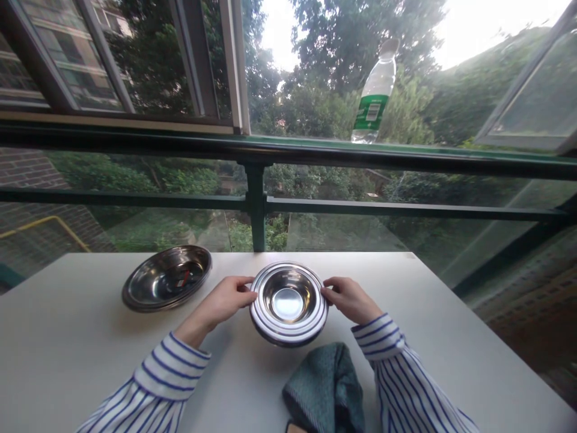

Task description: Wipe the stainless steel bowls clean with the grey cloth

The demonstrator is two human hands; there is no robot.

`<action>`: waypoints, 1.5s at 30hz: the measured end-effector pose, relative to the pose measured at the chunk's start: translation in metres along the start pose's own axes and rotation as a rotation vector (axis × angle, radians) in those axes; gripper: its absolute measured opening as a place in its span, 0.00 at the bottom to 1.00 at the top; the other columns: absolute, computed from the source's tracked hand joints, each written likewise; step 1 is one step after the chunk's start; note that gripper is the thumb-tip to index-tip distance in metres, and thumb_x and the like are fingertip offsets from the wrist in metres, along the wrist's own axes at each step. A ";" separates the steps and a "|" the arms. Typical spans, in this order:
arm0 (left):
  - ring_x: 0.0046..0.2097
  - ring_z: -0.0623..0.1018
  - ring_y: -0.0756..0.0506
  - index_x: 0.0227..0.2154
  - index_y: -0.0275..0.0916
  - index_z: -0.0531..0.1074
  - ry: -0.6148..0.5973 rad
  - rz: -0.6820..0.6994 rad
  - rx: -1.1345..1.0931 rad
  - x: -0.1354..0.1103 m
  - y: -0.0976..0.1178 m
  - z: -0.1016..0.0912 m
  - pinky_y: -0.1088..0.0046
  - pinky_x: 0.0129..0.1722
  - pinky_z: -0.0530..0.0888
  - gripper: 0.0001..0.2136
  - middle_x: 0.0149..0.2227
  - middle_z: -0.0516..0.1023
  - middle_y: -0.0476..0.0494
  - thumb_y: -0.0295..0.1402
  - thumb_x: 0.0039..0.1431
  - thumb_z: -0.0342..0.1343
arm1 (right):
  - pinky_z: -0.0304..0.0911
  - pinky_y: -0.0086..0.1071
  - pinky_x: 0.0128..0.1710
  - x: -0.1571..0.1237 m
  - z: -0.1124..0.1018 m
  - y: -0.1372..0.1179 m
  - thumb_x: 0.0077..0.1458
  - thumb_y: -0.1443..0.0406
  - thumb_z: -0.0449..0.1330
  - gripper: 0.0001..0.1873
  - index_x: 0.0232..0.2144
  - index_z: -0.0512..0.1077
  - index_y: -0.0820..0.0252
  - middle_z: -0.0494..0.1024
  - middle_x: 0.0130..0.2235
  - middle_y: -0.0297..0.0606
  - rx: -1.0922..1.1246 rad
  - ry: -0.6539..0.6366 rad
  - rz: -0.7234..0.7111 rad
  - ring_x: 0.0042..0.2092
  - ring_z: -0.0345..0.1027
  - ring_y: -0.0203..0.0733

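At the middle of the white table [85, 373], seen from my head, I grasp a stack of steel bowls [288, 304] by its rim, my left hand [229, 299] pinching one side and my right hand [350, 298] the opposite side, thumbs toward me. Whether its base touches the tabletop I cannot tell. Near my left wrist sits a wider steel basin [146, 282], with something small, red and dark showing inside. Close in front of me, between my striped sleeves, lies a crumpled grey-green cloth [325, 385]. Beyond the table, a green-labelled bottle [372, 108] stands at the railing [311, 151].
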State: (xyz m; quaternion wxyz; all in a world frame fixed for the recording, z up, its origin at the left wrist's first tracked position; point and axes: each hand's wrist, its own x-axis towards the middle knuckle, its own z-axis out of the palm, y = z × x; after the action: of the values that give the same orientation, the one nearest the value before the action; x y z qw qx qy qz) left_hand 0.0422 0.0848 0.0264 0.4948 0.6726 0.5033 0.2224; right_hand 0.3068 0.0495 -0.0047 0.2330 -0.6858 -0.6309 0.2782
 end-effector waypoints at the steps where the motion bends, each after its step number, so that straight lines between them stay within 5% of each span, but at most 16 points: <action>1: 0.25 0.61 0.50 0.38 0.29 0.76 -0.003 -0.002 -0.001 0.000 -0.001 0.000 0.74 0.26 0.57 0.19 0.19 0.64 0.54 0.35 0.42 0.55 | 0.60 0.29 0.30 0.000 0.000 0.000 0.52 0.64 0.54 0.12 0.33 0.75 0.65 0.77 0.25 0.39 -0.013 -0.004 0.001 0.30 0.71 0.41; 31: 0.23 0.66 0.49 0.40 0.30 0.76 0.093 0.000 0.060 0.000 -0.026 0.008 0.75 0.22 0.62 0.20 0.22 0.71 0.49 0.37 0.44 0.55 | 0.61 0.28 0.31 -0.002 0.005 0.003 0.52 0.66 0.56 0.13 0.40 0.73 0.64 0.77 0.26 0.38 -0.131 -0.002 0.008 0.31 0.72 0.41; 45: 0.32 0.74 0.45 0.50 0.31 0.70 0.141 0.024 -0.082 -0.007 -0.050 0.021 0.70 0.34 0.69 0.26 0.31 0.76 0.45 0.41 0.48 0.57 | 0.61 0.27 0.26 -0.006 0.001 0.007 0.54 0.65 0.54 0.15 0.43 0.73 0.62 0.76 0.23 0.34 -0.038 -0.052 -0.018 0.25 0.68 0.36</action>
State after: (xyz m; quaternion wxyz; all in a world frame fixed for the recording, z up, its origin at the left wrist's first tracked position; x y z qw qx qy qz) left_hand 0.0337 0.0690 -0.0250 0.4825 0.6404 0.5194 0.2956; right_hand 0.3109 0.0433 -0.0096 0.2058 -0.6768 -0.6482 0.2818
